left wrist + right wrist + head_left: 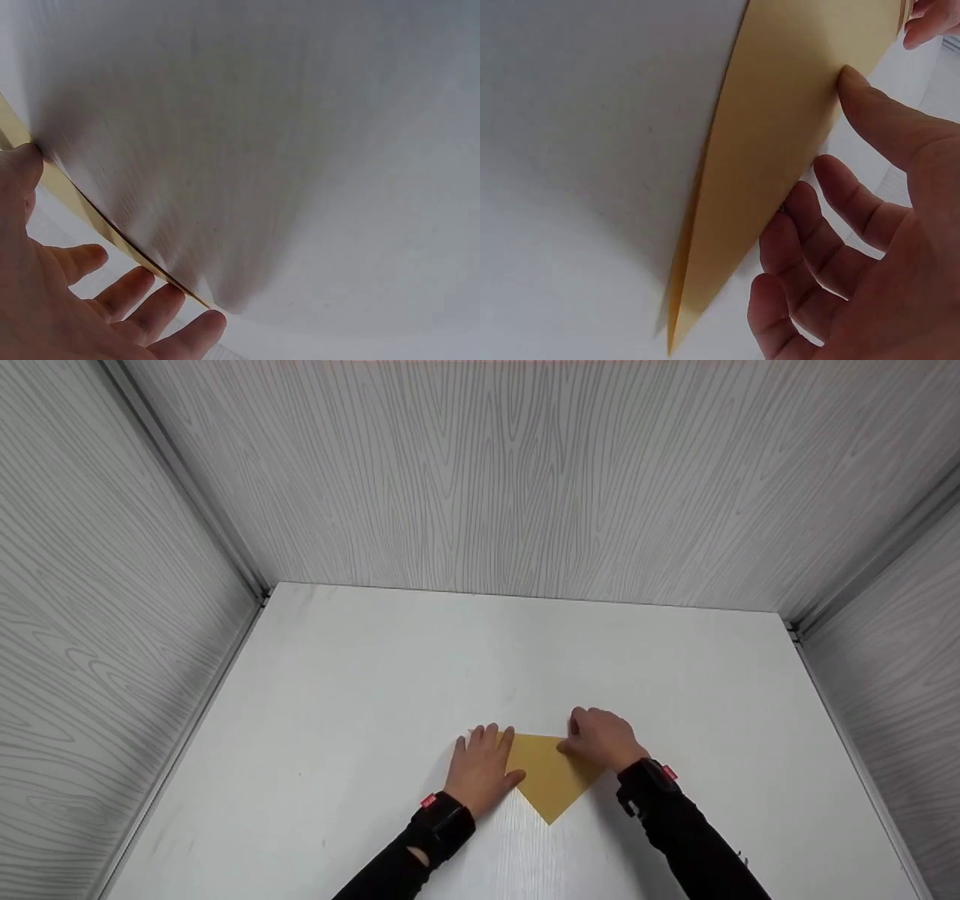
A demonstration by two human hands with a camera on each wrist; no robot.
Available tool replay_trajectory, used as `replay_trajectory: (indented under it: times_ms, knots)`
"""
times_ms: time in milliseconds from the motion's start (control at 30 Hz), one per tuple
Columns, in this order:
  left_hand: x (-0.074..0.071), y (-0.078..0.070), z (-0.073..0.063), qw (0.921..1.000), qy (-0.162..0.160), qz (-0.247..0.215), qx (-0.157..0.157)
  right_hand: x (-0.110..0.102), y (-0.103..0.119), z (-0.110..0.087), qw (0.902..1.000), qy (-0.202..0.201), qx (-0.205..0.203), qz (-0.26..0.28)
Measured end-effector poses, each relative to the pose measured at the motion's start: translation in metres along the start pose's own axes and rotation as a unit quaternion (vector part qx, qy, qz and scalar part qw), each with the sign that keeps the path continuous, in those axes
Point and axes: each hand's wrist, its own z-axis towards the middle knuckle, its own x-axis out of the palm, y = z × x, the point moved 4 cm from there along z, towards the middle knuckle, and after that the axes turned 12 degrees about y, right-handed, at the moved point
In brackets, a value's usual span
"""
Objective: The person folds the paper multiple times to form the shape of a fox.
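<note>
A sheet of yellow paper [541,769] folded into a triangle lies on the white table, its long edge away from me and one corner pointing toward me. My left hand [482,769] rests on its left part with fingers spread and straight, the thumb near the lower left edge. On the right, my right hand [602,736] has its thumb on the paper near the far edge. In the right wrist view, the other fingers [780,240] of that hand are curled along the edge of the folded paper [772,112], whose two layers stand slightly apart at a corner.
The white table [360,660] is bounded by grey wood-grain panels at the back [480,472], the left [90,622] and the right [900,660]. A small dark mark [742,857] shows beside the right sleeve.
</note>
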Motion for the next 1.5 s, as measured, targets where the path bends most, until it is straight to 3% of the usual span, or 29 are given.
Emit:
replay_trajectory:
  times_ms: [200, 433, 567, 767, 967, 1133, 1267, 1500]
  knots:
    - [-0.006, -0.003, 0.006, 0.9996, -0.006, 0.027, 0.005, 0.003, -0.002, 0.004, 0.998, 0.018, -0.042, 0.043]
    - [-0.023, -0.013, 0.029, 0.998, -0.034, 0.008, 0.053, 0.003, 0.004, 0.004, 0.9924, 0.017, -0.075, 0.096]
    - [-0.026, -0.013, 0.04, 0.9978, -0.022, -0.025, 0.056, 0.002, 0.009, 0.004, 0.9903, 0.013, -0.093, 0.102]
    - [-0.032, -0.005, 0.044, 0.9899, -0.008, -0.136, 0.041, -0.006, 0.011, -0.002, 0.9865, 0.008, -0.108, 0.123]
    - [-0.056, -0.003, 0.039, 0.98, -0.005, -0.195, 0.037, -0.028, 0.014, -0.018, 0.982, -0.031, -0.137, 0.127]
    - [-0.085, -0.01, 0.033, 0.9794, -0.051, -0.185, 0.064, -0.05, 0.033, -0.036, 0.9767, -0.093, -0.171, 0.091]
    - [-0.103, -0.019, 0.028, 0.9735, -0.107, -0.174, 0.102, -0.062, 0.048, -0.047, 0.9656, -0.148, -0.21, 0.038]
    - [-0.114, -0.027, 0.021, 0.9649, -0.192, -0.115, 0.138, -0.069, 0.061, -0.059, 0.9468, -0.207, -0.246, 0.009]
